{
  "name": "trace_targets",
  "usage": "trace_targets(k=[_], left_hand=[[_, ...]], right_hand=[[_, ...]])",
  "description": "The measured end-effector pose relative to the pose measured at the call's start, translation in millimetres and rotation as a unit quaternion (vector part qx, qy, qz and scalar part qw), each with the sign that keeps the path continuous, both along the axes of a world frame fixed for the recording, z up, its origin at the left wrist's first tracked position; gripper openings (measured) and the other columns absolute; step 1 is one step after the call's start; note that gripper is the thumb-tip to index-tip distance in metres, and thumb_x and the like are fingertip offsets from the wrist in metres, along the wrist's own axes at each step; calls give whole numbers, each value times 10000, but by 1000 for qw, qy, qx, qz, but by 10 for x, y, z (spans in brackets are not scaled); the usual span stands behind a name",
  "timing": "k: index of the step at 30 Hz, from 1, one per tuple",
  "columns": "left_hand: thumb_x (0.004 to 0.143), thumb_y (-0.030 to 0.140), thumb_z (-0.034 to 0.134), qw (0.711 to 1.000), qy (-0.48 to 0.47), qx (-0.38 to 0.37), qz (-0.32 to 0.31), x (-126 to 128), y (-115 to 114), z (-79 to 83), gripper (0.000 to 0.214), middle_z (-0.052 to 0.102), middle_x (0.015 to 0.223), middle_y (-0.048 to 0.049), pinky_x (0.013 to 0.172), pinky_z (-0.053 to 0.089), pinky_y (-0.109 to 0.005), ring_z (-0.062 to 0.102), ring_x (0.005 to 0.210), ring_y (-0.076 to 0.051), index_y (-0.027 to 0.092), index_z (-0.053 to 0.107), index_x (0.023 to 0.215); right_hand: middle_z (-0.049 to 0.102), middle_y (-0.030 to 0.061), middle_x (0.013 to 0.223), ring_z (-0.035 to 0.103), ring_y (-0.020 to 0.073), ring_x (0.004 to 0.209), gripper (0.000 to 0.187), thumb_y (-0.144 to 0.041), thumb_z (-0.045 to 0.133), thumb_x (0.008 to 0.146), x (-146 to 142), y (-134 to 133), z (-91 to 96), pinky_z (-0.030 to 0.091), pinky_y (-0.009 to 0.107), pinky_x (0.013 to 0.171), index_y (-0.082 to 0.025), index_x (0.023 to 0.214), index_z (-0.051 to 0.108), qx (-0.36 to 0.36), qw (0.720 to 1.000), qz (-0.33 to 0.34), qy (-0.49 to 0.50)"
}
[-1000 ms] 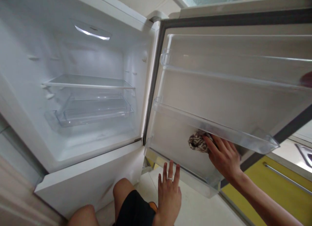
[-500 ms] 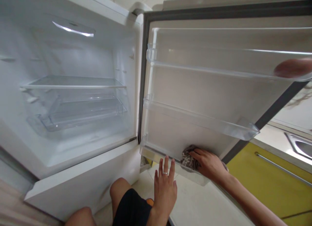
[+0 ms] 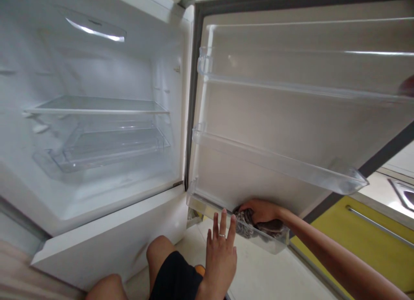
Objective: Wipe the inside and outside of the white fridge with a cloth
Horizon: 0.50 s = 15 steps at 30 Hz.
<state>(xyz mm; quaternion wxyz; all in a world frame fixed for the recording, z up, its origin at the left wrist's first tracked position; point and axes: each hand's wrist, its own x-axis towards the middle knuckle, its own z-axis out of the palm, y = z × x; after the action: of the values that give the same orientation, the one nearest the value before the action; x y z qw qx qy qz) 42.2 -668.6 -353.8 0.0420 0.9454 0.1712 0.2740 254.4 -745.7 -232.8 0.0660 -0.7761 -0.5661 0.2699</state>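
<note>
My right hand (image 3: pixel 261 210) reaches into the lowest clear door bin (image 3: pixel 207 208) of an open fridge door and is closed on a dark patterned cloth (image 3: pixel 246 224), pressing it into the bin. The cloth shows partly through the bin's clear front wall. My left hand (image 3: pixel 221 248), with a ring on one finger, is held open with fingers spread just in front of the bin's front wall; I cannot tell if it touches it.
The fridge interior holds a glass shelf (image 3: pixel 97 105) and a clear drawer (image 3: pixel 106 149). The door (image 3: pixel 291 127) has two more clear bins (image 3: pixel 278 162) above. A yellow cabinet (image 3: pixel 362 231) and steel sink (image 3: pixel 404 192) are at right. My knees (image 3: pixel 158 252) are below.
My right hand has carried the cloth down the door's inner wall into the lowest bin. The left hand stayed in front of the bin. The view shifted slightly.
</note>
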Motion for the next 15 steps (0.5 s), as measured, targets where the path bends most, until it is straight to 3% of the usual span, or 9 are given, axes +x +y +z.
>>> trace_targets(k=[6, 11, 15], left_hand=[[775, 251, 787, 1000, 4, -1, 10, 53, -22, -82, 1079, 184, 1713, -155, 1051, 547, -503, 317, 1528, -401, 254, 156, 1651], [750, 204, 782, 999, 19, -17, 21, 74, -22, -170, 1120, 131, 1728, -133, 1080, 523, -506, 265, 1552, -389, 294, 123, 1652], [731, 205, 790, 999, 15, -25, 19, 74, -33, -196, 1155, 98, 1736, -100, 1094, 518, -492, 253, 1558, -379, 297, 100, 1653]], right_hand=[[777, 43, 1075, 702, 206, 1003, 602, -79, 505, 602, -54, 392, -87, 524, 283, 914, -169, 1137, 766, 55, 996, 22, 61], [757, 62, 1181, 696, 205, 1075, 567, -54, 537, 657, -255, 1185, -244, 518, 288, 988, -169, 1173, 743, 142, 988, -45, 39], [760, 100, 1143, 693, 239, 1071, 469, -64, 554, 711, -423, 1728, -346, 519, 323, 988, -145, 1129, 752, 161, 985, -67, 11]])
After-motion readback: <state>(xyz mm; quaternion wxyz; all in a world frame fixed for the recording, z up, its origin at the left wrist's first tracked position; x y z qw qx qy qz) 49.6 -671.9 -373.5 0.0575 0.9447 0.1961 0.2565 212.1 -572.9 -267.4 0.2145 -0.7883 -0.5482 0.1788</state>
